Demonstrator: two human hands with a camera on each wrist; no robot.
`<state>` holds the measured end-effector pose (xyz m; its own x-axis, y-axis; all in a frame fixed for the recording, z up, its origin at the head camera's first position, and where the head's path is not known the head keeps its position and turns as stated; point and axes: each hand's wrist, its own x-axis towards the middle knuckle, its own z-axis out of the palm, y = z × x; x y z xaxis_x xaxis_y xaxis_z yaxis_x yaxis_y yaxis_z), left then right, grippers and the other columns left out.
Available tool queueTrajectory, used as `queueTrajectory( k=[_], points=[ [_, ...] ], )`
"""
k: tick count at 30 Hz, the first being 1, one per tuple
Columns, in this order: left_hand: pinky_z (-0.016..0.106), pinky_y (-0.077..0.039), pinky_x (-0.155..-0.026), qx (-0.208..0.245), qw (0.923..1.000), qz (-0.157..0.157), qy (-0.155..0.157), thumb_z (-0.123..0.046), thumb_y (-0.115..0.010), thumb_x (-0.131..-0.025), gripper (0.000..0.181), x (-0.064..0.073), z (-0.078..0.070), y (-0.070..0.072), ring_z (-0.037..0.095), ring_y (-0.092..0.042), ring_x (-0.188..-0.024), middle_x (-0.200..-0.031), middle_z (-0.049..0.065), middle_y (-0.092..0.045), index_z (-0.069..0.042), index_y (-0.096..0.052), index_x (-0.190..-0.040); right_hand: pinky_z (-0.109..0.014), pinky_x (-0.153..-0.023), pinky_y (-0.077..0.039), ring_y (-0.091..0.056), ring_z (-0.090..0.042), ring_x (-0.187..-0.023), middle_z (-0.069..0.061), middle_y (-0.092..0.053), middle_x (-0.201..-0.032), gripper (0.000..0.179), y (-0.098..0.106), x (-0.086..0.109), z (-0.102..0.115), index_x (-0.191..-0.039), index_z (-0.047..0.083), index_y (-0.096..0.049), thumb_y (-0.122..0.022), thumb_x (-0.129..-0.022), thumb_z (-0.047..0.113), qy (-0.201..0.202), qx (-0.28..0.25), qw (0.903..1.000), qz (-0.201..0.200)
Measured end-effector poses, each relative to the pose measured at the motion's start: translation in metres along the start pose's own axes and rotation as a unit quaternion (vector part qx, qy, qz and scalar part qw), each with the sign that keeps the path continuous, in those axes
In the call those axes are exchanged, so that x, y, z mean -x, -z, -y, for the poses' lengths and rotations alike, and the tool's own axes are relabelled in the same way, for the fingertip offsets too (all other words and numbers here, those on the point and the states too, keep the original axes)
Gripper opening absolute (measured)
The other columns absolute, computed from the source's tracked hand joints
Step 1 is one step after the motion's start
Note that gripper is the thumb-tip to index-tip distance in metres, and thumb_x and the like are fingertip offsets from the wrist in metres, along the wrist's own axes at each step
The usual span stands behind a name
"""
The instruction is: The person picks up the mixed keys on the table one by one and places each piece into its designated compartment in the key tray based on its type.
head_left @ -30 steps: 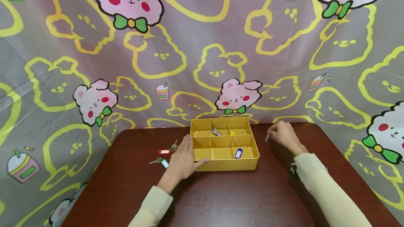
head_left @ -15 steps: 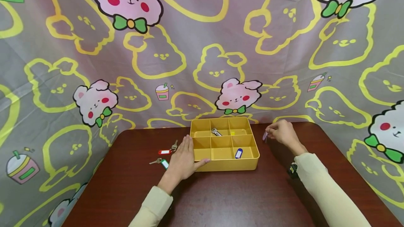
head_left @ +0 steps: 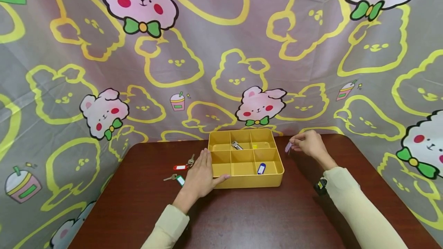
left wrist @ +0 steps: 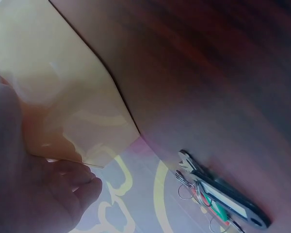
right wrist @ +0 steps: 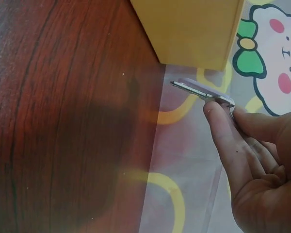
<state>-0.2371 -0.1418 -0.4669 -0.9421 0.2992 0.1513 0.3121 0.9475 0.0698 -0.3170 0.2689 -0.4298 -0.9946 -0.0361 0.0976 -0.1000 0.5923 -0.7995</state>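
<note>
A yellow six-compartment box (head_left: 254, 181) stands on the table. My left hand (head_left: 200, 174) rests along its left wall, fingers straight and thumb over the front rim. Between thumb and fingertips, my right hand (head_left: 309, 144) pinches a purple key tag (head_left: 288, 147) to the right of the box. In the right wrist view a key (right wrist: 186, 89) lies alongside that tag. The front right compartment contains a blue key tag (head_left: 261, 168). A silver key (head_left: 237, 145) lies in the back middle compartment, and a small yellow piece (head_left: 255, 146) shows in the back right one.
Left of the box lie a red key tag (head_left: 180, 167) and a green key tag (head_left: 180, 180), each with keys. A black key tag (left wrist: 233, 201) shows in the left wrist view. Behind the dark wooden table (head_left: 242, 218) hangs a cartoon-print cloth (head_left: 221, 68).
My right hand has moved slightly left towards the box with the purple key tag, which shows more clearly now. The left hand and the box have stayed in place.
</note>
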Motion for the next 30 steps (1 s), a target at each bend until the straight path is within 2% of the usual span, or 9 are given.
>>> queueTrajectory(
  k=[7, 14, 20, 30],
  points=[
    [0.045, -0.033, -0.13, -0.002, 1.0, -0.003, -0.001, -0.088, -0.037, -0.093, 0.121, -0.001, 0.001, 0.0, 0.038, -0.028, -0.161, -0.171, 0.03, -0.024, 0.01, -0.023, -0.162, -0.034, -0.07, -0.067, -0.08, -0.02, -0.075, -0.026, -0.08, -0.095, 0.024, 0.003, 0.0, 0.006, -0.11, -0.015, -0.075, -0.065, -0.103, 0.005, 0.002, -0.008, 1.0, -0.002],
    [0.045, -0.034, -0.13, -0.003, 1.0, -0.005, -0.004, -0.087, -0.038, -0.094, 0.12, 0.0, 0.001, 0.0, 0.038, -0.029, -0.161, -0.17, 0.031, -0.024, 0.011, -0.024, -0.162, -0.024, -0.064, -0.064, -0.081, -0.024, -0.078, -0.026, -0.08, -0.095, 0.026, 0.006, 0.001, 0.017, -0.111, -0.015, -0.075, -0.066, -0.103, 0.008, -0.002, -0.021, 0.9998, -0.001],
    [0.046, -0.033, -0.13, -0.003, 1.0, -0.003, -0.004, -0.087, -0.038, -0.094, 0.12, -0.001, 0.0, -0.001, 0.039, -0.029, -0.161, -0.17, 0.031, -0.023, 0.011, -0.023, -0.162, -0.023, -0.064, -0.064, -0.08, -0.018, -0.076, -0.025, -0.08, -0.096, 0.027, 0.008, 0.002, 0.025, -0.112, -0.014, -0.075, -0.067, -0.103, 0.01, -0.001, -0.016, 0.9999, -0.002],
    [0.045, -0.032, -0.131, 0.0, 1.0, 0.007, 0.007, -0.089, -0.036, -0.093, 0.122, -0.001, 0.001, -0.002, 0.037, -0.026, -0.162, -0.172, 0.029, -0.022, 0.01, -0.021, -0.163, -0.023, -0.066, -0.064, -0.08, -0.018, -0.078, -0.028, -0.079, -0.101, 0.029, 0.01, 0.005, 0.037, -0.115, -0.014, -0.074, -0.068, -0.102, 0.012, 0.009, -0.041, 0.9991, 0.005]
  ],
)
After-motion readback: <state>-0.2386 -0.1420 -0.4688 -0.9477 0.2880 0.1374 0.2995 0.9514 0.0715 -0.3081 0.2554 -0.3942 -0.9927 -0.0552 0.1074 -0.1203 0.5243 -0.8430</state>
